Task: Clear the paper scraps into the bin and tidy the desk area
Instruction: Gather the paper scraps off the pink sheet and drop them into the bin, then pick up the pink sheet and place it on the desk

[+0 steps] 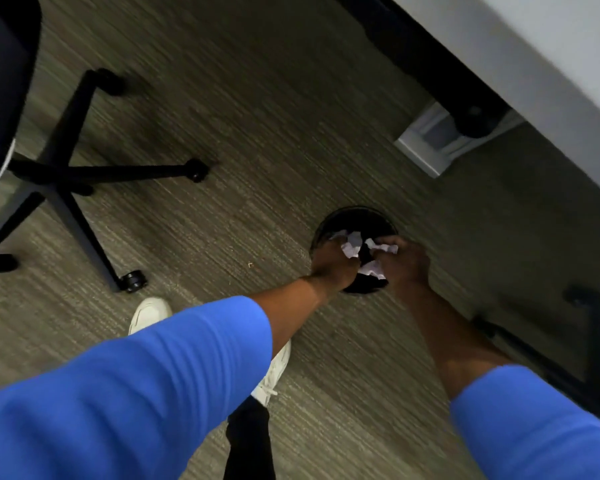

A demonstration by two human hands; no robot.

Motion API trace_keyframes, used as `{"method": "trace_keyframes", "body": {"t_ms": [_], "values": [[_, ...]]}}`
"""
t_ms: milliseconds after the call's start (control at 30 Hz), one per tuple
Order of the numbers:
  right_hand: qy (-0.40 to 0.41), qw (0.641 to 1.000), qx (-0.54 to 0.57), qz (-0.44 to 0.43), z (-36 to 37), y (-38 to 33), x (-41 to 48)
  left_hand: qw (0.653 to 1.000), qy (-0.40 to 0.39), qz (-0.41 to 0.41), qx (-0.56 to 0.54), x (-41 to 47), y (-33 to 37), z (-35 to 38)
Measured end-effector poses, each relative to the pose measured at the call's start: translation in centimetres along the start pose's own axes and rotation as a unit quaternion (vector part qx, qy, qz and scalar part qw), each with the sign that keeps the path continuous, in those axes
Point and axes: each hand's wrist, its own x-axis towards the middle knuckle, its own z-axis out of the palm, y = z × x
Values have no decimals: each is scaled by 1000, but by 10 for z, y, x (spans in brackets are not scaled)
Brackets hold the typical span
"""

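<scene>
Both hands are directly over the bin point(355, 216) mouth. Left hand point(333, 263) and right hand point(407, 263) each clamp crumpled scraps point(352, 245); release should drop them inside.

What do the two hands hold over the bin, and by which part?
Both hold crumpled paper scraps in the fingers: left hand, right hand. The exact part cannot be told.

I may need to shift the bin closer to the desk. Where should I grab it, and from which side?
Probably the bin rim on its far, bare arc, reaching from above. It stands upright on the carpet with its round mouth open upward, and both hands, left hand and right hand, crowd the near side with paper scraps. The blur hides any handle.
</scene>
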Motion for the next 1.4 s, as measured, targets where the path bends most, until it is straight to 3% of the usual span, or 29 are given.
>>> {"method": "trace_keyframes", "body": {"t_ms": [133, 367, 467, 933, 1100, 1400], "values": [[-86, 988, 102, 82, -3, 0, 16, 999, -34, 13, 23, 11, -6, 7], [-53, 998, 43, 12, 2, 7, 11, 989, -65, 32, -125, 1, -11, -2], [-45, 999, 12, -26, 3, 3, 1, 987, -89, 36, -129, -9, -9, -10], [-22, 997, 12, -73, 25, -61, -72, 994, -19, 71, 78, -47, -24, -95], [-53, 997, 44, -46, 47, -117, -114, 999, 39, 14, 26, -74, -44, -161], [-75, 987, 23, -139, 96, -235, -192, 990, 135, 22, -44, -124, -78, -305]]}}
